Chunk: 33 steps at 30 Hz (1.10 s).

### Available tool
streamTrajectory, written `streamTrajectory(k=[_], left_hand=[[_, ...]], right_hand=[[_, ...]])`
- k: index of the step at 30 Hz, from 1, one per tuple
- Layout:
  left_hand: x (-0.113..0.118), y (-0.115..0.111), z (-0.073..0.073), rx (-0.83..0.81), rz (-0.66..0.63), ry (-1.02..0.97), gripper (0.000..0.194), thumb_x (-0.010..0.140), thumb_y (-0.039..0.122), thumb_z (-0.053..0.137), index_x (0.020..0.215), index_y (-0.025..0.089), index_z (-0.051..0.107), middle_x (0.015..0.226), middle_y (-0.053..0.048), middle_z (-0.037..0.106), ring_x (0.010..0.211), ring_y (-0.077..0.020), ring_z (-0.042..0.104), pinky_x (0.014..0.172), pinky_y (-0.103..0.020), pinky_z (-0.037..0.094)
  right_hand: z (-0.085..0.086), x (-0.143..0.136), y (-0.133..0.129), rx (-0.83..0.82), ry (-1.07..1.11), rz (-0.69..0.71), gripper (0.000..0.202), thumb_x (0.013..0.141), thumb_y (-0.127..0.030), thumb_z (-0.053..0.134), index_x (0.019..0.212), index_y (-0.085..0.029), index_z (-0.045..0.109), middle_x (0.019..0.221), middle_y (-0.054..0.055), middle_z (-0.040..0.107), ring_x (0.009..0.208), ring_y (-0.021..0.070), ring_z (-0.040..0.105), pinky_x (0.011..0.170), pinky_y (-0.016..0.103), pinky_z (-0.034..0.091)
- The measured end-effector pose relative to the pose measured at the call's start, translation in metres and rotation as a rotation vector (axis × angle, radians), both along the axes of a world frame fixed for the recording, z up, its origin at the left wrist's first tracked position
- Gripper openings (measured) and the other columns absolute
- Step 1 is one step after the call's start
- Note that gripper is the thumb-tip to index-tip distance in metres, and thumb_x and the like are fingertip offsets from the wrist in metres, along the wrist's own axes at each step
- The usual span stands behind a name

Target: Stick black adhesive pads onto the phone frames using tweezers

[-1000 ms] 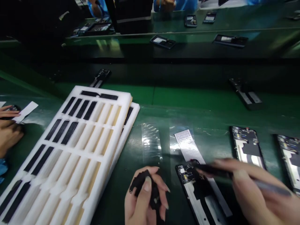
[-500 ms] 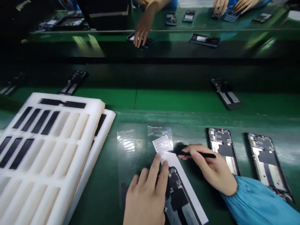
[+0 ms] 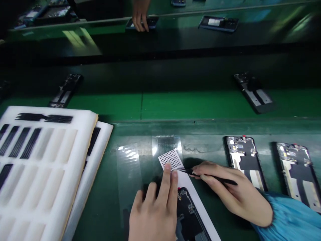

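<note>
My left hand lies with its fingers spread, the index fingertip pressing on a white sheet of small black dots. Black tweezers are pinched in my right hand, their tips at the sheet's lower right edge by my left fingertips. A white strip runs from the dotted sheet down to the lower right. On it or against it rests an opened phone, partly hidden by my left hand.
White foam trays with black strips are stacked at left. Two opened phones lie at right. More phones lie on the green belt. Clear film is left of centre. Another person's hand touches a far phone.
The view has shifted. My left fingertips have moved up onto the dotted sheet's lower part. The tweezers are still in my right hand, with their tips close to the sheet.
</note>
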<state>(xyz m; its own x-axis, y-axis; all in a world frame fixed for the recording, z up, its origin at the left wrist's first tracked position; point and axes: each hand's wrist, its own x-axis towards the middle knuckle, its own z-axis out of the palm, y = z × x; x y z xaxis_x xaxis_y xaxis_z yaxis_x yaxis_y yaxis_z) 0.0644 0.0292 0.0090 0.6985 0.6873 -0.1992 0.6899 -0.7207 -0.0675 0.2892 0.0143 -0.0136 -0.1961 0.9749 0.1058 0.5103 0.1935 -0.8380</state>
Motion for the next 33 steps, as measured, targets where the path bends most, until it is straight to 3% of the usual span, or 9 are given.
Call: streamTrajectory(k=[10,17,21,25,27,29,31,33], left_hand=[[-0.001,0.001,-0.002,-0.014,-0.003,-0.038,0.07,0.077,0.002,0.046,0.145,0.015,0.048,0.153,-0.009,0.045,0.083,-0.0239,0.064,0.059,-0.037,0.057],[-0.003,0.0,-0.005,-0.034,0.033,-0.074,0.075,0.071,0.002,0.049,0.144,0.015,0.049,0.154,-0.008,0.045,0.088,-0.0262,0.065,0.063,-0.041,0.06],[-0.002,0.002,-0.005,-0.113,0.06,-0.08,0.08,0.066,0.0,0.05,0.144,0.015,0.049,0.155,-0.007,0.043,0.09,-0.0278,0.067,0.064,-0.043,0.061],[-0.004,0.002,-0.006,-0.231,0.128,-0.171,0.082,0.066,-0.003,0.047,0.145,0.017,0.048,0.156,-0.006,0.041,0.1,-0.0322,0.066,0.075,-0.05,0.06],[-0.009,-0.001,-0.006,-0.278,0.247,-0.416,0.073,0.077,-0.002,0.043,0.146,0.021,0.047,0.155,-0.006,0.045,0.116,-0.0321,0.061,0.091,-0.051,0.055],[-0.017,-0.006,-0.005,-0.345,0.491,-0.739,0.053,0.092,0.007,0.043,0.141,0.024,0.05,0.146,-0.006,0.056,0.124,-0.0269,0.056,0.102,-0.044,0.049],[-0.027,-0.011,0.0,-0.49,0.795,-1.01,0.035,0.099,0.025,0.049,0.133,0.026,0.054,0.127,-0.006,0.067,0.109,-0.0213,0.063,0.089,-0.033,0.053],[-0.038,-0.016,0.005,-0.706,1.028,-1.229,0.032,0.097,0.036,0.056,0.126,0.023,0.057,0.11,-0.006,0.07,0.082,-0.0167,0.061,0.063,-0.026,0.051]], right_hand=[[0.004,0.0,0.005,-0.016,-0.012,0.003,0.025,0.098,-0.011,0.05,0.114,-0.024,0.064,0.106,-0.001,0.076,0.099,0.0098,0.072,0.088,0.014,0.055],[-0.005,-0.007,-0.005,-0.048,0.049,-0.111,0.03,0.099,-0.016,0.052,0.124,-0.025,0.065,0.112,0.001,0.076,0.104,0.0121,0.072,0.091,0.017,0.056],[-0.01,-0.012,-0.002,-0.091,0.115,-0.238,0.025,0.1,-0.027,0.052,0.107,-0.022,0.075,0.11,0.005,0.077,0.104,0.0189,0.073,0.086,0.024,0.061],[-0.009,-0.011,0.005,-0.098,0.162,-0.278,0.037,0.1,-0.039,0.053,0.083,-0.022,0.081,0.11,0.008,0.077,0.102,0.0224,0.074,0.083,0.027,0.062],[-0.006,-0.01,0.004,-0.077,0.165,-0.282,0.041,0.099,-0.043,0.053,0.078,-0.022,0.082,0.11,0.008,0.077,0.1,0.0225,0.074,0.086,0.029,0.061],[-0.002,-0.012,-0.002,-0.078,0.206,-0.266,0.044,0.1,-0.043,0.052,0.074,-0.021,0.08,0.104,0.009,0.078,0.094,0.0215,0.075,0.084,0.028,0.062],[0.001,-0.018,-0.013,-0.104,0.263,-0.235,0.043,0.1,-0.041,0.053,0.069,-0.021,0.077,0.097,0.008,0.079,0.089,0.0202,0.076,0.079,0.026,0.062],[0.001,-0.026,-0.024,-0.143,0.315,-0.184,0.042,0.1,-0.037,0.054,0.066,-0.021,0.073,0.092,0.007,0.079,0.083,0.0185,0.076,0.075,0.023,0.062]])
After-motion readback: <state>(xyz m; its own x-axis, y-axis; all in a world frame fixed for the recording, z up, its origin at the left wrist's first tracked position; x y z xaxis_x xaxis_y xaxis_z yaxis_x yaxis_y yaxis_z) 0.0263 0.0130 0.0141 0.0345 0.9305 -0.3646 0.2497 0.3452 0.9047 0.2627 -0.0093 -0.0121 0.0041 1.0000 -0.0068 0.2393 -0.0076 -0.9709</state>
